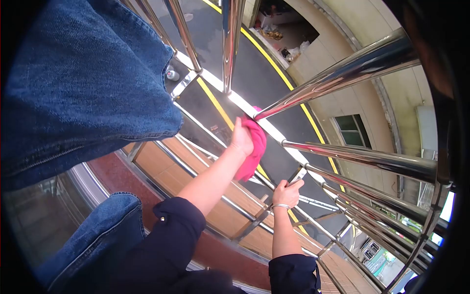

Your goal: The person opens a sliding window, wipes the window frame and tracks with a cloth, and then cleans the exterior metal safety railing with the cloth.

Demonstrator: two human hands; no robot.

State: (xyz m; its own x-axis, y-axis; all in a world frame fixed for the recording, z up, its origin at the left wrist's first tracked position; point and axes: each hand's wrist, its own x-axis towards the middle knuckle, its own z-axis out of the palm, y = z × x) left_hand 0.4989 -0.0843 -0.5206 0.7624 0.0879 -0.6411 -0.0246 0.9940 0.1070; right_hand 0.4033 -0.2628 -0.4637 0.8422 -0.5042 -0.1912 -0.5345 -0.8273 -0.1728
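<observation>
Road (257, 66) is lying beyond polished poles (338, 72) | left hand (242, 139): grip is pinching pink cloth (254, 156), apparently keeping it snug against one pole's foot | right hand (288, 194): grip is clasping metal bar (300, 173), likely steadying

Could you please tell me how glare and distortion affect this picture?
In the head view, the white rail glares beside the pink cloth; the polished metal post shows streaky reflections; the corners fall black; the yellow road line looks bowed, probably partly from the wide lens.
</observation>
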